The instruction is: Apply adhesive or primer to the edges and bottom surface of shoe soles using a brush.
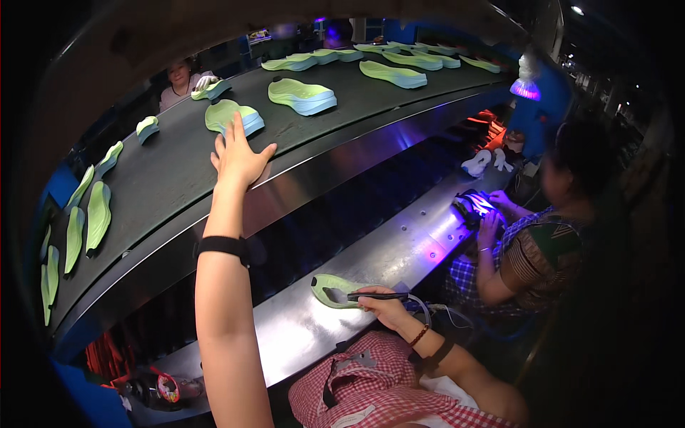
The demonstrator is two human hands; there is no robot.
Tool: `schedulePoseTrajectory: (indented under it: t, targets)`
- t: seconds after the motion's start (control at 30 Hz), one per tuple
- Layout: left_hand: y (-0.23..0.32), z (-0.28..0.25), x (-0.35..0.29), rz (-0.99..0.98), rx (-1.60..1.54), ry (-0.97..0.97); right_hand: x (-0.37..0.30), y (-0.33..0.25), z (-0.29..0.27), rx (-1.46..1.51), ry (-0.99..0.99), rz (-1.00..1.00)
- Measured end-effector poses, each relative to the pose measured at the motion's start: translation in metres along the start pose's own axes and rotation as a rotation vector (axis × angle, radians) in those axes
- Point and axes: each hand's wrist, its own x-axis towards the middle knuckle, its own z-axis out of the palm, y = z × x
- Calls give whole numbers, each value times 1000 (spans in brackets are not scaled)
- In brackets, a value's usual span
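Note:
My left hand (240, 158) is stretched out over the dark conveyor belt, fingers spread. Its fingertips overlap a green and light-blue shoe sole (222, 113); whether they touch it I cannot tell. On the metal bench below, my right hand (385, 307) grips a black-handled brush (378, 295) with a pale tube trailing from it. The dark bristles lie over the inside of another green sole (325, 282), which rests flat on the bench. Just right of my left hand, a further sole (303, 94) sits on the belt.
Several more soles (98, 214) lie along the conveyor belt (168, 192), whose metal edge (342, 153) stands above the bench (300, 349). At right a co-worker (528, 250) handles a shoe under violet light. Another person (182, 84) stands beyond the belt. Bundled items lie lower left.

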Motion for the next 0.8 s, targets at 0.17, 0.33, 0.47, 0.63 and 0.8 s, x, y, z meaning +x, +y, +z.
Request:
schedulePoseTrajectory:
  t: [0.17,0.33,0.47,0.63,0.8]
  targets:
    - [-4,-24,3,-150,103,-88,1,-3,7,18,5,-28]
    - [-13,-20,4,-221,1,14,-5,-13,17,6,44,-133]
    - [-28,-42,-12,83,137,252,-19,-13,13,14,63,-201]
    - [-51,-76,-106,187,-434,541,-13,-5,1,-39,83,-153]
    - [-62,-43,-172,-261,-1248,824,3,-6,17,-35,43,-122]
